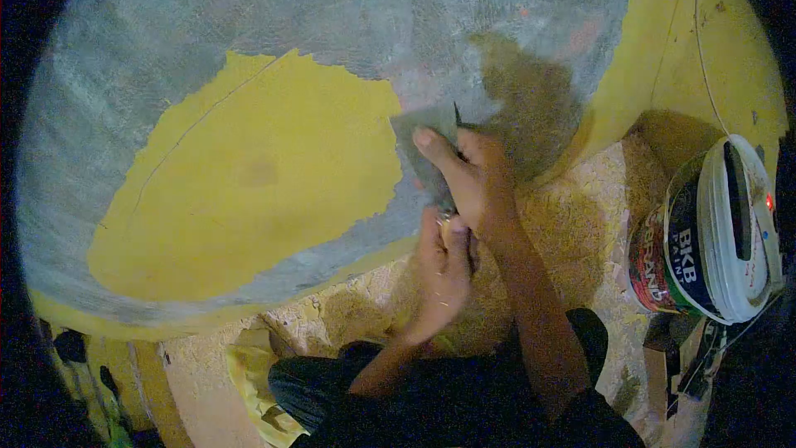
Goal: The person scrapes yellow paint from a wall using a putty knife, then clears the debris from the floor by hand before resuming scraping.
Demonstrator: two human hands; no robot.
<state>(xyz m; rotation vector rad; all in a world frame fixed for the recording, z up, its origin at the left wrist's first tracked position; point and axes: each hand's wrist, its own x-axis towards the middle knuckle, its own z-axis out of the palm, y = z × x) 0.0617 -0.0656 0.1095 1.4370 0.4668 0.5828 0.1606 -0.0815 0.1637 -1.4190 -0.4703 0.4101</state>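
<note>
A putty knife (430,168) with a wide grey blade is held between both hands, close in front of the wall. My left hand (444,274) is closed round its lower, handle end. My right hand (477,174) grips the blade from the right, thumb laid flat across its face and the other fingers mostly hidden behind. Around the hands the wall (332,8) is covered with a grey, patchy layer. Left of the blade lies a large irregular yellow patch (274,166) with a thin line running across it.
On the right stands a paint bucket (684,241) with a white lid (730,232), a dark slot cut in it. A thin cord (705,66) runs down the wall to the bucket. Yellow crumpled material (257,382) lies beside my legs. Flakes and dust cover the floor (572,224).
</note>
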